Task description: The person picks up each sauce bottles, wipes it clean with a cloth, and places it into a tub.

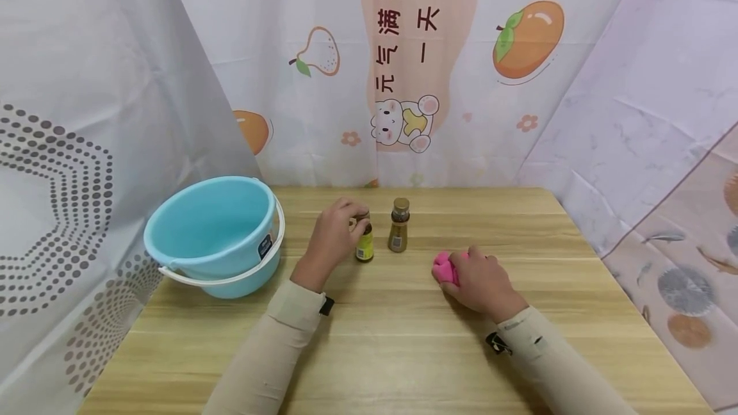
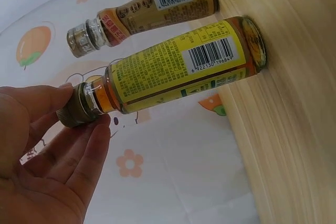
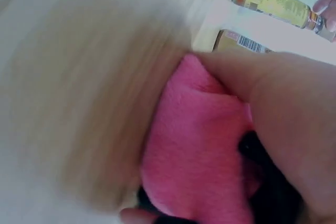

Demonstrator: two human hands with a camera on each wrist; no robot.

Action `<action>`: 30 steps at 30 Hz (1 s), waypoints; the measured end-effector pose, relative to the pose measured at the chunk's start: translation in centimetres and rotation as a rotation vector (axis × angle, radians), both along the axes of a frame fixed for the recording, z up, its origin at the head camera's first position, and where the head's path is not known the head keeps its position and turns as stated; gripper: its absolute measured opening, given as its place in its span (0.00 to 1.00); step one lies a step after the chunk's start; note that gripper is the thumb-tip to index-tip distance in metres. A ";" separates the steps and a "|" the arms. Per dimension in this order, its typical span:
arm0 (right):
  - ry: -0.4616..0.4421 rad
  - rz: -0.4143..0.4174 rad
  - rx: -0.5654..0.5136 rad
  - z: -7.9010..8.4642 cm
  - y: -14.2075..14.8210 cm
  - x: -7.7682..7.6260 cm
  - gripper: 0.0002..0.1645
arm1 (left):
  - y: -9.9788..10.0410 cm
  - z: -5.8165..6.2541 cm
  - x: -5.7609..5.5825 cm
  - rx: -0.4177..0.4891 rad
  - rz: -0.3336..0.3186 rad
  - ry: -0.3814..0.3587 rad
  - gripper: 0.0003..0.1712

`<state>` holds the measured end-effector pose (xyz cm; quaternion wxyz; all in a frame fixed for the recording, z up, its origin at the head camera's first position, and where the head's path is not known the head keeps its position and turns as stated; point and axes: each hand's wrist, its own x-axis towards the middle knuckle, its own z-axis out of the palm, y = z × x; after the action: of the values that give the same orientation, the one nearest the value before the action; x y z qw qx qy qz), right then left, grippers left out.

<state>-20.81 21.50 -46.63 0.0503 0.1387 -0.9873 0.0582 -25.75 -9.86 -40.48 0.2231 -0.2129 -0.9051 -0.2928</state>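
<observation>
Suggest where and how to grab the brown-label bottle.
Likely the neck, just below the gold cap, coming from the right: the brown-label bottle stands upright, narrows there above a wider body, and the yellow-label bottle stands close on its left.

Head view: bright, diffuse light; a pale sheen lies on the wooden table (image 1: 398, 351), well in from its far edge, and soft shadows run along the inner sides of the forearms (image 1: 259, 364). Left wrist view: dimmer, the yellow-labelled bottle (image 2: 168, 69) sharp, its barcode (image 2: 210, 55) digits legible. Right wrist view: table smeared, pink fabric (image 3: 194, 145) soft, upper right washed out.
</observation>
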 end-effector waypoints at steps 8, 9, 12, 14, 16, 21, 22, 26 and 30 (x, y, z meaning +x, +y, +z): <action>-0.028 -0.016 -0.134 -0.9 0.0 -0.4 0.31 | 0.4 -0.3 0.9 0.019 -0.022 0.001 0.08; -0.046 -0.026 -0.164 -0.9 -0.1 -0.5 0.33 | 0.5 -0.3 0.9 0.022 -0.026 0.000 0.08; -0.091 -0.052 -0.234 -0.7 -0.3 -0.5 0.42 | 0.5 -0.3 1.0 0.034 -0.037 0.002 0.08; -0.104 -0.057 -0.238 -0.5 -0.5 -0.5 0.41 | 0.5 -0.4 1.0 0.040 -0.044 0.007 0.08; -0.092 -0.050 -0.207 -0.4 -0.7 -0.3 0.35 | 0.4 -0.4 1.0 0.044 -0.050 0.014 0.08; 0.021 -0.019 -0.055 -0.5 -0.9 0.3 0.34 | 0.6 -0.4 1.3 0.056 -0.058 0.026 0.08; 0.041 -0.020 -0.032 -0.5 -0.9 0.4 0.36 | 0.6 -0.4 1.4 0.057 -0.059 0.026 0.08; 0.049 -0.025 -0.011 -0.5 -1.1 0.7 0.37 | 0.8 -0.5 1.8 0.058 -0.068 0.026 0.08; 0.028 -0.004 -0.062 -0.7 -1.3 0.9 0.35 | 0.7 -0.6 2.0 0.048 -0.060 0.038 0.08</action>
<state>-19.95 20.21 -47.30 0.0687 0.1361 -0.9845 0.0865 -23.76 -9.20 -41.09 0.2364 -0.2398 -0.8866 -0.3170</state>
